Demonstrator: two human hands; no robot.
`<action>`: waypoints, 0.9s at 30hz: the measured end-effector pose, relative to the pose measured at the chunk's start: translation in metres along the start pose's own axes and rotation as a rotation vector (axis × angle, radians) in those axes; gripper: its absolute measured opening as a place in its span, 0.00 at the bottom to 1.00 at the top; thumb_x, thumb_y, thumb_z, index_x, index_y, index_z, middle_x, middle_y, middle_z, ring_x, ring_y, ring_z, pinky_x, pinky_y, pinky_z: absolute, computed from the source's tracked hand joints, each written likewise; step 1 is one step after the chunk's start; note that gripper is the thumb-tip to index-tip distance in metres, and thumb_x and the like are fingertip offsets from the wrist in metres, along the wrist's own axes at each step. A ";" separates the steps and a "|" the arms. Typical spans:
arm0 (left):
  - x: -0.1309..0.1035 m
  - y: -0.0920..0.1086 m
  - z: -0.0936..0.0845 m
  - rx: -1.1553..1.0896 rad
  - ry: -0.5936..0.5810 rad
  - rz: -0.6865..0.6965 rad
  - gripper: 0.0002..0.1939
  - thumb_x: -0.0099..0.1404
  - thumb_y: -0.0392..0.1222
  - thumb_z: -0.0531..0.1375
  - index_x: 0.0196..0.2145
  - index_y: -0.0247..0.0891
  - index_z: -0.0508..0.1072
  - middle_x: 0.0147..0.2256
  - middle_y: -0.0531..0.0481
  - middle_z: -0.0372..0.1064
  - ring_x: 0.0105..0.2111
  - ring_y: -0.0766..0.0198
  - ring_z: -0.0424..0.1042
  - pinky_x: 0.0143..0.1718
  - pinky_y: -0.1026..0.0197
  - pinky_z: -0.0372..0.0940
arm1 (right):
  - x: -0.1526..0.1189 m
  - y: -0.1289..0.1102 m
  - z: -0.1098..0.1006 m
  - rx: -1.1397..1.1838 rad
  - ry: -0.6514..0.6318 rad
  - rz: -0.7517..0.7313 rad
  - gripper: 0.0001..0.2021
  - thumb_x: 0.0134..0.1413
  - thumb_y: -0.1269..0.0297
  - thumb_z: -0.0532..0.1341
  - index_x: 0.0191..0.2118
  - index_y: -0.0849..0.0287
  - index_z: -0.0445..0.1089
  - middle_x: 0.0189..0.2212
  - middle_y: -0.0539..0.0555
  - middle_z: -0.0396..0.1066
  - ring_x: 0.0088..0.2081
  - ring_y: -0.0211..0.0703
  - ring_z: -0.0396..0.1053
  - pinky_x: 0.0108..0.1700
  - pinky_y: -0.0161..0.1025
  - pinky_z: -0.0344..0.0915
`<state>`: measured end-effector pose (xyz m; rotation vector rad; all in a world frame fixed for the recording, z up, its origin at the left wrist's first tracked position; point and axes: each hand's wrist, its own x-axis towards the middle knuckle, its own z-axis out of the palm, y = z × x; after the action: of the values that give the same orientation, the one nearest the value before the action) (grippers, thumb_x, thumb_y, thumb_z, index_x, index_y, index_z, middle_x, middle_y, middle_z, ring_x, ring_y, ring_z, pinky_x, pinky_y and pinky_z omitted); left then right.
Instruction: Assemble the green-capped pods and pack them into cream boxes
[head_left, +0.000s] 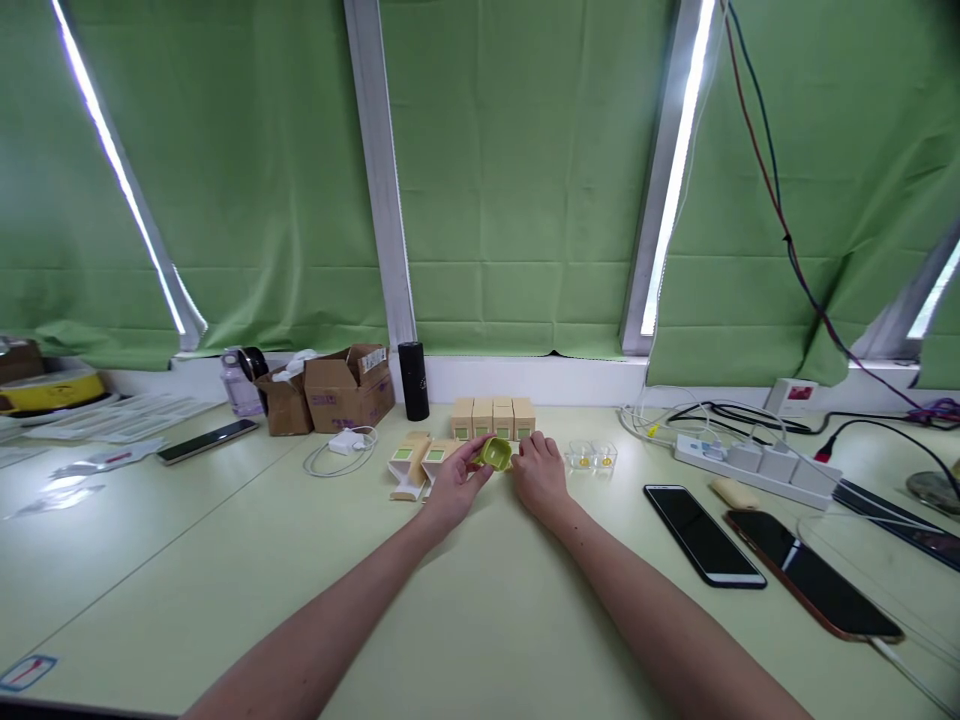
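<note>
Near the middle of the table, my left hand (454, 484) holds a small green cup (496, 454) by its left side, its opening turned toward me. My right hand (541, 476) is close to the cup's right edge with its fingers curled together; what they hold, if anything, is too small to tell. Behind both hands stands a row of several small tan boxes (482, 414) with green labels. Two opened tan boxes (409, 462) are left of my left hand. Two clear containers (591, 456) with yellow bits inside sit right of my right hand.
Cardboard boxes (349, 390), a black cylinder (414, 381) and a white charger (347, 441) are at the back left. On the right lie a phone (705, 535), another phone (812, 572) and a power strip (757, 467) with cables.
</note>
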<state>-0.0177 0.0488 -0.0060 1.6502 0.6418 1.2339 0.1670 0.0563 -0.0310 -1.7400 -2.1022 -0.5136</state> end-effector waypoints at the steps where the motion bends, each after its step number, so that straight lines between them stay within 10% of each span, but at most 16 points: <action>1: 0.000 -0.001 0.000 0.000 0.009 -0.001 0.32 0.62 0.55 0.70 0.60 0.40 0.72 0.60 0.40 0.71 0.56 0.50 0.72 0.60 0.49 0.65 | -0.001 -0.001 -0.003 0.006 -0.003 -0.012 0.13 0.60 0.75 0.58 0.38 0.60 0.81 0.43 0.64 0.73 0.51 0.57 0.60 0.50 0.48 0.51; 11: 0.001 -0.002 0.006 -0.007 0.094 -0.003 0.31 0.61 0.52 0.70 0.59 0.39 0.71 0.56 0.41 0.74 0.54 0.53 0.73 0.60 0.50 0.66 | -0.050 -0.004 -0.038 0.193 -0.090 -0.062 0.08 0.38 0.76 0.66 0.29 0.60 0.76 0.30 0.61 0.76 0.44 0.55 0.67 0.49 0.45 0.55; 21: 0.005 0.008 0.029 -0.062 0.155 -0.028 0.31 0.60 0.52 0.70 0.58 0.37 0.72 0.58 0.37 0.73 0.59 0.48 0.72 0.59 0.47 0.66 | -0.064 0.008 -0.032 0.520 -0.076 0.141 0.13 0.51 0.79 0.58 0.37 0.57 0.76 0.28 0.50 0.78 0.31 0.42 0.72 0.46 0.40 0.61; 27: 0.009 0.013 0.039 -0.082 0.125 -0.014 0.29 0.62 0.51 0.70 0.57 0.38 0.72 0.57 0.38 0.74 0.58 0.48 0.72 0.57 0.48 0.68 | -0.061 0.016 -0.025 1.091 -0.043 0.229 0.13 0.54 0.71 0.56 0.39 0.57 0.78 0.28 0.52 0.79 0.33 0.45 0.74 0.44 0.43 0.68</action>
<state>0.0203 0.0364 0.0077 1.5074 0.6689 1.3437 0.1942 -0.0055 -0.0390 -1.2547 -1.6180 0.6437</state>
